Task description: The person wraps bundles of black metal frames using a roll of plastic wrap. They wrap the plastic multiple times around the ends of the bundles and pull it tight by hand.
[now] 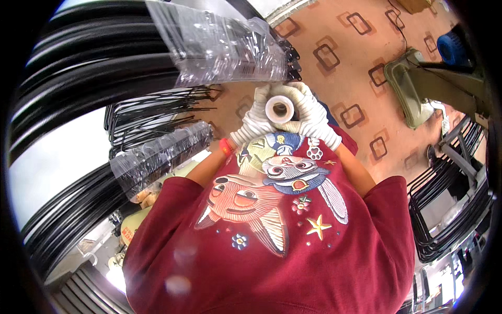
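Note:
Both my hands wear white knit gloves and meet in front of my chest. Between them is a white roll (pixel 270 109) with a hollow core, seen end-on; it looks like wrapping film. My left hand (pixel 256 114) closes around its left side. From the right, my right hand (pixel 309 109) wraps the same roll, its fingertips hidden behind it. Just beyond the hands, clear plastic film (pixel 225 49) covers the ends of a bundle of thick black bars (pixel 104 57). Whether the film joins the roll cannot be made out.
Lower left lies another bundle of black bars (pixel 68 209), its end also wrapped in film (pixel 162 154). Thin black frames (pixel 141 118) stand between the bundles. At right are a green-grey machine base (pixel 405 94) and more black frames (pixel 442 220). The floor (pixel 345 68) is patterned orange-brown.

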